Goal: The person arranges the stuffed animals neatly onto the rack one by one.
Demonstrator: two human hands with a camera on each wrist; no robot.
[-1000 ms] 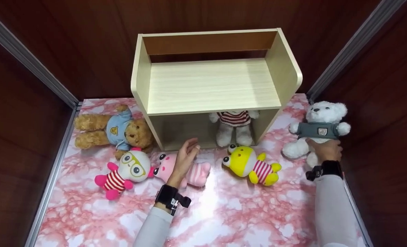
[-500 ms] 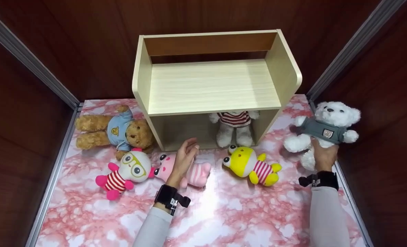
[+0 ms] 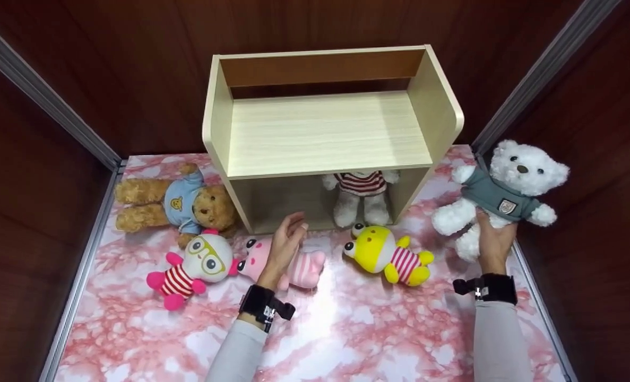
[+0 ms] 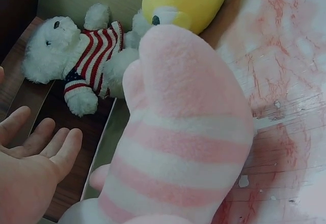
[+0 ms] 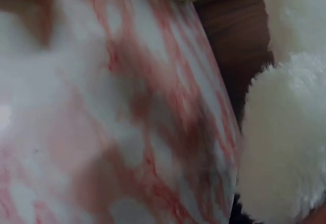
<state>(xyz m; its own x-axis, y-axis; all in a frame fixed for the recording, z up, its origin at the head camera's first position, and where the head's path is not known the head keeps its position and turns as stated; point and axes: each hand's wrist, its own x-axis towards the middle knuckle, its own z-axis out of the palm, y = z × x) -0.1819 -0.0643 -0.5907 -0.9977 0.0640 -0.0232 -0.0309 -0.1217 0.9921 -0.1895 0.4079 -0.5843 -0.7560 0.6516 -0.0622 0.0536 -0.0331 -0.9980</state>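
My right hand (image 3: 496,239) grips a white teddy bear (image 3: 524,172) in a grey-green shirt by its lower body, at the right side of the table. White fur of its legs (image 5: 285,147) fills the right side of the right wrist view. The left hand (image 3: 285,241) hovers over a pink striped plush toy (image 3: 307,269) with loosely bent fingers and nothing in them. Seen from the left wrist, that toy's striped body stands large beside the fingers (image 4: 63,150). Behind it, a white bear (image 4: 91,63) in a red-striped sweater is in the shelf's lower compartment.
A pale wooden shelf (image 3: 325,132) stands at the back middle. A yellow frog plush (image 3: 386,254) lies before its right side. To the left lie a brown teddy bear (image 3: 179,201) and a pink-and-white plush with glasses (image 3: 195,268). Dark wood walls (image 3: 28,175) enclose the pink marbled table (image 3: 383,334).
The white bear in the grey-green shirt has been raised and tilted in my right hand. Its head has shifted right, and the right wrist slightly left. My left hand has stayed put.
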